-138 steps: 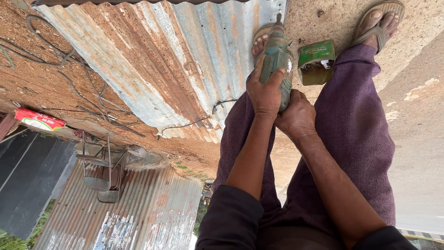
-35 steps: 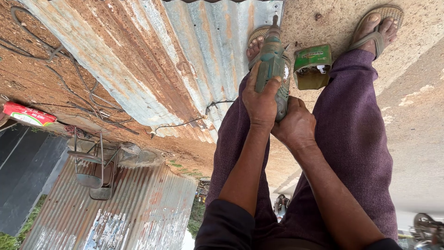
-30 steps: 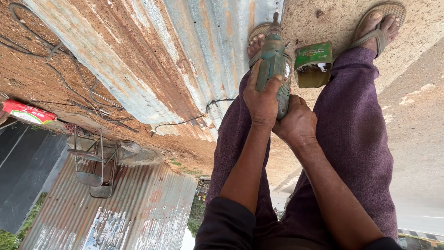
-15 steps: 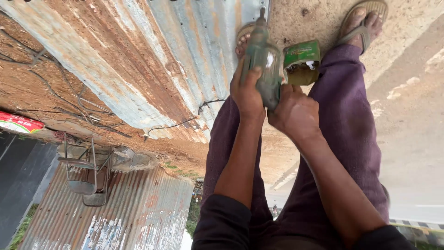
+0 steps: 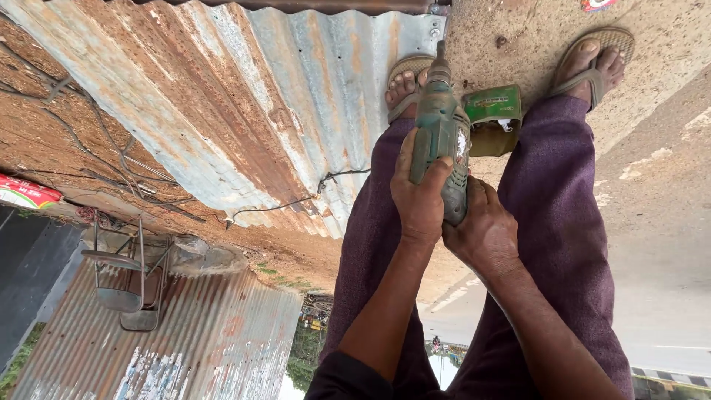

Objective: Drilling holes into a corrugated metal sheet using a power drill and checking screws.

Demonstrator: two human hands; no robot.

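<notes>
Both hands on green drill (image 5: 442, 141): left hand (image 5: 420, 200) fingers wrapped round body, right hand (image 5: 481, 231) clasping grip. Bit at rusty corrugated sheet (image 5: 244, 111) edge; no finished hole visible.

Drill (image 5: 441, 141) handle under hands

I am seeing the drill (image 5: 440, 141) pointing at the corner of the sheet (image 5: 244, 104), which is lying left of it on the ground (image 5: 659, 185). Just right of the drill, a box (image 5: 492, 118) is sitting between my two sandals (image 5: 600, 55). My left hand (image 5: 419, 196) is wrapping the drill's body; my right hand (image 5: 483, 230) is touching its rear, just behind. A cord (image 5: 296, 200) is trailing across the sheet, left of the drill.
</notes>
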